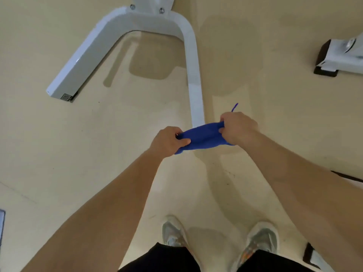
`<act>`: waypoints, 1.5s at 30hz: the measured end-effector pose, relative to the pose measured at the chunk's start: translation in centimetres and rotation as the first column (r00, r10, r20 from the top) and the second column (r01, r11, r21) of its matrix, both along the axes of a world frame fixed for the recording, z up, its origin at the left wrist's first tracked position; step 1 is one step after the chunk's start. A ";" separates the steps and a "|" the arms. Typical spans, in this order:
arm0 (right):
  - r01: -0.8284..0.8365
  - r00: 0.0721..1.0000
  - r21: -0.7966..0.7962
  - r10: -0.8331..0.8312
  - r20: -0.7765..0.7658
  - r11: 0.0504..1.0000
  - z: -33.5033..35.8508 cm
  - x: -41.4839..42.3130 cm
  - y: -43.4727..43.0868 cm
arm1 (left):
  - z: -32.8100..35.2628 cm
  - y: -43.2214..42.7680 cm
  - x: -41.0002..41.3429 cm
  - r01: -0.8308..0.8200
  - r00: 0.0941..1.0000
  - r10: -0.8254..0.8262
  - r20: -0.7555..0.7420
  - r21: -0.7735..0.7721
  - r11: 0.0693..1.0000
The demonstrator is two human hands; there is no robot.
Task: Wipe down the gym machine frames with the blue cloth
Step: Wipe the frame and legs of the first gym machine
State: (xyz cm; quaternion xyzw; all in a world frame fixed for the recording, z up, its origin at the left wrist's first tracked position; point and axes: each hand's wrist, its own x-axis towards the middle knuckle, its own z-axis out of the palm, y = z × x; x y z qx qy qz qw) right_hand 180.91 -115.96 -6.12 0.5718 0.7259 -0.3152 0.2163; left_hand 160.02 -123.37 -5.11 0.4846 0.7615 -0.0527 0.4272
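Note:
A blue cloth (203,137) is stretched between both hands at the middle of the view, above the floor. My left hand (168,141) grips its left end with curled fingers and thumb. My right hand (238,128) grips its right end, and a thin blue strand sticks up behind the knuckles. The white U-shaped machine base frame (193,75) lies on the floor ahead; its right leg runs down toward the cloth and its near end is hidden behind the cloth.
Another white machine foot with a black pad (334,57) sits at the right edge. A black-and-white foot (312,256) shows at the bottom right. My two shoes (173,231) stand on the beige floor (98,144) below the hands.

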 end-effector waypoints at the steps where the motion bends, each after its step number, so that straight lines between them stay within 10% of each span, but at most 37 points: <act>1: 0.037 0.997 -0.020 -0.038 -0.069 0.999 -2.7 -0.7 0.5 | -2.8 0.6 -0.4 -0.006 0.999 0.006 -0.040 0.015 1.000; 6: 0.306 0.854 -0.086 -0.313 -0.417 0.948 -13.8 -3.7 -0.2 | -14.1 1.6 -0.4 -0.173 0.979 0.185 -0.083 0.130 0.976; 11: 0.524 0.548 -0.249 -0.546 -0.634 0.815 -19.0 -5.0 -2.8 | -18.2 -0.7 4.0 -0.656 0.755 0.618 0.220 0.267 0.706; 17: 0.431 0.400 -0.463 -0.624 -0.671 0.774 -19.9 -6.2 -1.5 | -19.0 2.4 4.7 -0.637 0.743 0.504 0.439 0.235 0.734; 29: 0.478 0.500 -0.304 -0.539 -0.678 0.824 -18.6 -6.0 -5.4 | -19.4 -0.7 5.4 -0.523 0.841 0.431 0.328 0.286 0.803; 39: 0.508 0.358 -0.512 -0.710 -0.606 0.693 -19.6 -7.3 -1.4 | -18.6 2.8 4.4 -0.490 0.868 0.435 0.240 0.270 0.829; 45: 0.460 0.525 -0.490 -0.672 -0.522 0.740 -17.3 -5.1 -6.7 | -16.0 -1.3 6.8 -0.516 0.856 0.504 0.117 0.105 0.850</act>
